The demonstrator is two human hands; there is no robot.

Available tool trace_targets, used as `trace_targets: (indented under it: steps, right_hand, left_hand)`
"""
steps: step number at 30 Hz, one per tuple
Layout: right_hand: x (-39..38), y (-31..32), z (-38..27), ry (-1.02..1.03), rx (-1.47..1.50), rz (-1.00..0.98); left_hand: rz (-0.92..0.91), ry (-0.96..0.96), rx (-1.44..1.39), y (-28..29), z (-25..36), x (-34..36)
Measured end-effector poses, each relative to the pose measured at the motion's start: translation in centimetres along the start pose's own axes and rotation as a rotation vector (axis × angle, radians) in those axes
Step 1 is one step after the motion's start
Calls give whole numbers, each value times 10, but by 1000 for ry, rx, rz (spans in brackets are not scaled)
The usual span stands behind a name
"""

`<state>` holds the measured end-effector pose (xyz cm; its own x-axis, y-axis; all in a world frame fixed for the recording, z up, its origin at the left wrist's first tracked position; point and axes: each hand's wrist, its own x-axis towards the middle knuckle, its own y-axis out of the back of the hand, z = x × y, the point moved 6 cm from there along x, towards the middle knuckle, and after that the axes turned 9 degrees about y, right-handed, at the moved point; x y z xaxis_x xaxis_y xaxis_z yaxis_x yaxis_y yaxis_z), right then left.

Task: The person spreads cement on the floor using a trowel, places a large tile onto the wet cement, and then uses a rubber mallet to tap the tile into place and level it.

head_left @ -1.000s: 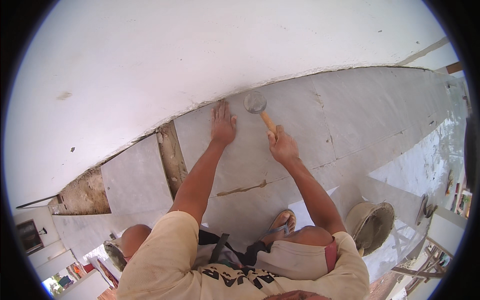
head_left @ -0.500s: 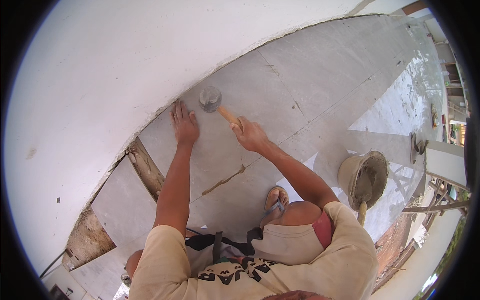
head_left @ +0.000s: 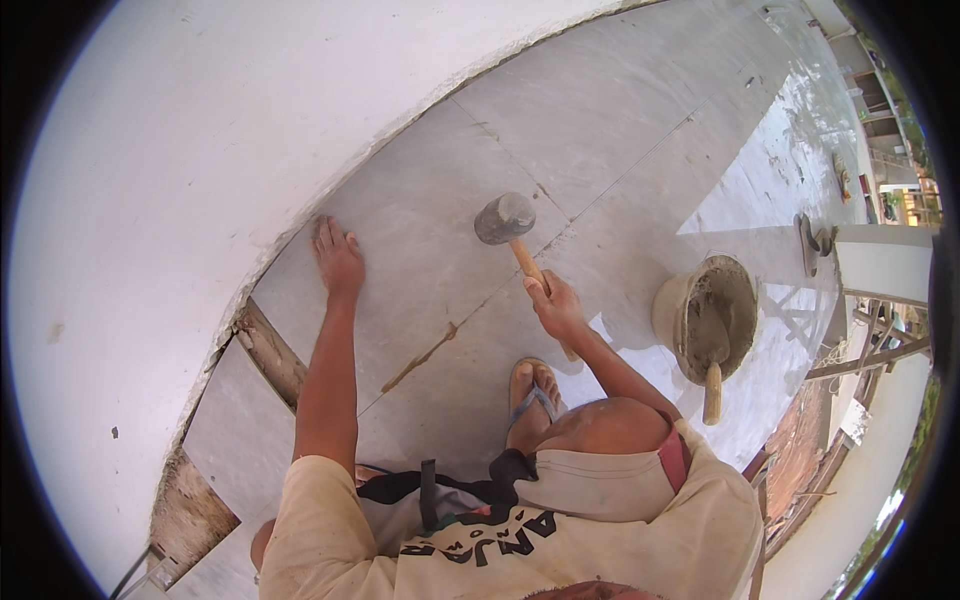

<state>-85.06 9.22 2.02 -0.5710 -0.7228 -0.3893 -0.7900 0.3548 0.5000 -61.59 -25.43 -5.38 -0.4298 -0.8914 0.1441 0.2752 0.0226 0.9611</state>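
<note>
My right hand [head_left: 556,306] grips the wooden handle of a rubber mallet [head_left: 505,218], its dark head with a worn grey face held over the tiled floor, near a joint. Flat on a large grey floor tile [head_left: 410,250], close to the wall's foot, rests my left hand [head_left: 338,258] with fingers stretched out. A line of brownish mortar [head_left: 420,358] lies along the tile joint between my arms. To the right of my right hand stands a mortar-smeared bucket [head_left: 705,318], and a trowel [head_left: 712,390] leans in it, wooden handle outward.
A white wall [head_left: 200,150] curves along the left. Beside my left forearm is an untiled gap [head_left: 270,352], with another bare patch [head_left: 190,520] farther down the wall. Sandals [head_left: 812,240] lie at the right, near a pale pillar [head_left: 880,262] and timber pieces [head_left: 870,355].
The mallet has moved right and toward me, away from the wall, with my right hand still on its handle. My left hand stays flat by the wall; the whole view has shifted slightly.
</note>
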Motion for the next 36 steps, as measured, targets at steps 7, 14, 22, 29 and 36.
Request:
trace_targets:
  steps: [7,14,22,29,36]
  right_hand:
    - [-11,25,22,-1,20,120]
    - [-10,31,-29,184,-75,222]
    - [13,11,-6,166,-228,113]
    - [16,6,0,183,-269,160]
    - [20,5,5,71,-207,124]
  left_hand:
    - [-296,-284,-114,2,124,-91]
    - [-550,-220,-129,9,163,-132]
    - [-533,-199,-144,8,169,-126]
    - [-523,-196,-182,11,171,-127]
    - [-519,-200,-172,6,168,-127]
